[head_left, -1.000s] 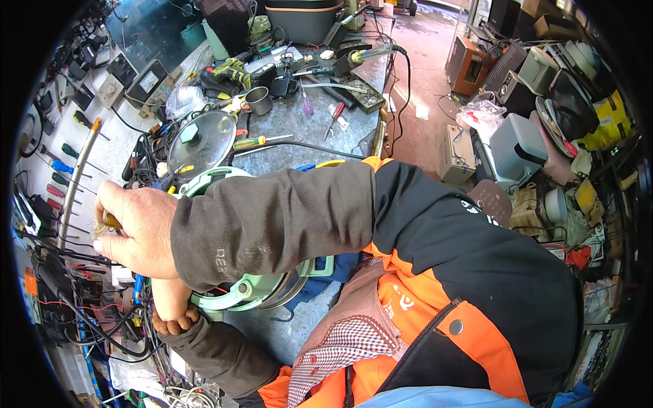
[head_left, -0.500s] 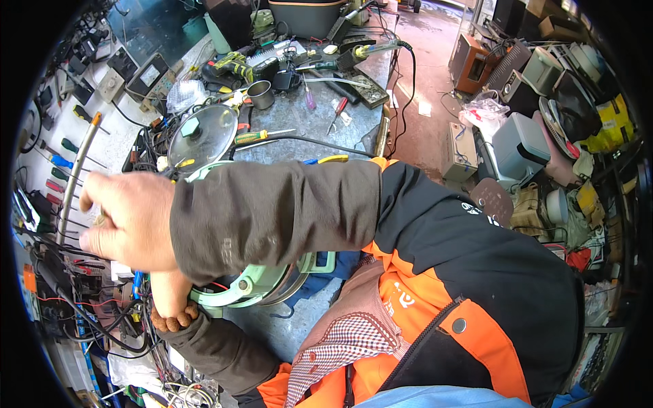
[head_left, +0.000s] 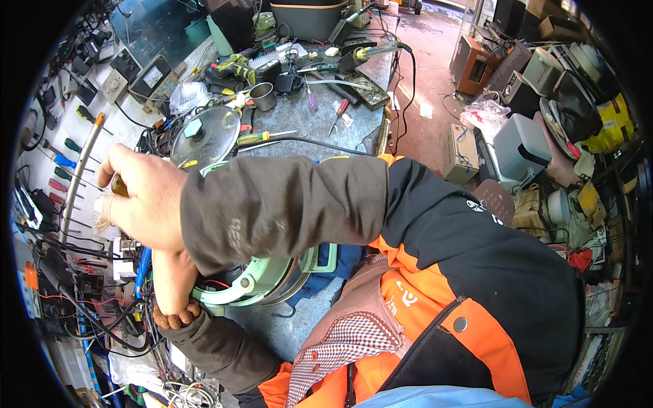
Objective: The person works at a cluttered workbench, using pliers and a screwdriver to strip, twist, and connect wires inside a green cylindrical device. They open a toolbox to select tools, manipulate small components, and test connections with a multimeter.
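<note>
The right hand (head_left: 144, 197) clasps a rounded amber handle (head_left: 120, 186) above the left hand (head_left: 170, 266), whose grip cannot be told.

Mint green on the curved frame (head_left: 261, 273), brown on the sleeves (head_left: 299, 211), black and orange on the jacket (head_left: 469, 265), dark-and-white checks on the shirt (head_left: 347, 347), mottled blue-grey on the tabletop (head_left: 292, 122).

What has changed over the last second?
The right hand has shifted upward in the picture, away from the person's body, holding the yellow-brown object as before. Nothing was visibly taken up or let go. The light-green housing, glass lid and metal cup stayed put.
</note>
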The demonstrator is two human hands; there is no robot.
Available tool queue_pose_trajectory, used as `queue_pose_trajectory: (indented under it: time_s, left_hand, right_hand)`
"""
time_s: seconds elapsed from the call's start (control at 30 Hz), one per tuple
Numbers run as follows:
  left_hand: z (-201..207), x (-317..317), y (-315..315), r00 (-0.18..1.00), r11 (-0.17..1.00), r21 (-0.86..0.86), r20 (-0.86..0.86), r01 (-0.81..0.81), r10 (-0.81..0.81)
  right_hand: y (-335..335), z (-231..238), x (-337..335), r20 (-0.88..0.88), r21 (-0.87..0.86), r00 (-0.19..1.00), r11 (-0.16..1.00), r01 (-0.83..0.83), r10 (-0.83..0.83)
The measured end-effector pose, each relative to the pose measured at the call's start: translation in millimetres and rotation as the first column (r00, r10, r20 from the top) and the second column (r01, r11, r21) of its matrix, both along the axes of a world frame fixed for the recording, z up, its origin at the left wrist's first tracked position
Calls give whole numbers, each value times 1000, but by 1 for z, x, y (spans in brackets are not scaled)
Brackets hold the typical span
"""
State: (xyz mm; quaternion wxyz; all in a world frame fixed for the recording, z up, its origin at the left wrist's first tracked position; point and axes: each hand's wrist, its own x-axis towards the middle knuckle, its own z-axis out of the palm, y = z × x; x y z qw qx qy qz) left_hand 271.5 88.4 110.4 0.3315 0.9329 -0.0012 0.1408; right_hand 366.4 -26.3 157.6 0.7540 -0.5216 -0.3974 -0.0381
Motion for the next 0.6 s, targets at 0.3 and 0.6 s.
queue_pose_trajectory:
  time_s: [0.3, 0.6]
  left_hand:
    - [-8, 15, -6, 998, 994, -81, -6, 69, -70]
    - [-15, 18, -3, 978, 988, 47, 143, 148, -154]
  right_hand:
    - [9, 21, 68, -316, -161, 500, 474, -866, 806]
    - [5, -5, 21, 32, 86, 974, 970, -228, 226]
